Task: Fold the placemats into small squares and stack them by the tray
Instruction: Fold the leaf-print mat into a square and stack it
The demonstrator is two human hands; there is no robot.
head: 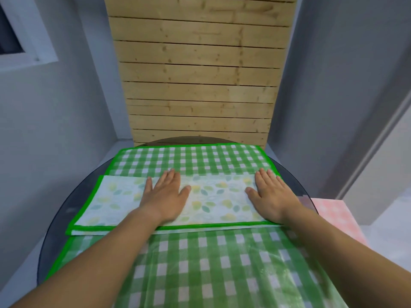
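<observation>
Glass table (66,210), green-edged placemat (213,196), left hand (165,196), right hand (271,196) pressing flat

Two bare forearms reach forward from the lower corners, converging slightly. The left hand (165,194) and right hand (270,196) lie flat, palms down and well apart, fingers (171,177) straight and close together, thumbs spread inward toward each other.

round dark glass table (76,208); pale plank panel (200,74) upright behind it (horizontal boards, knotty); white window frame (33,41) upper left; grey walls (73,103).
</observation>
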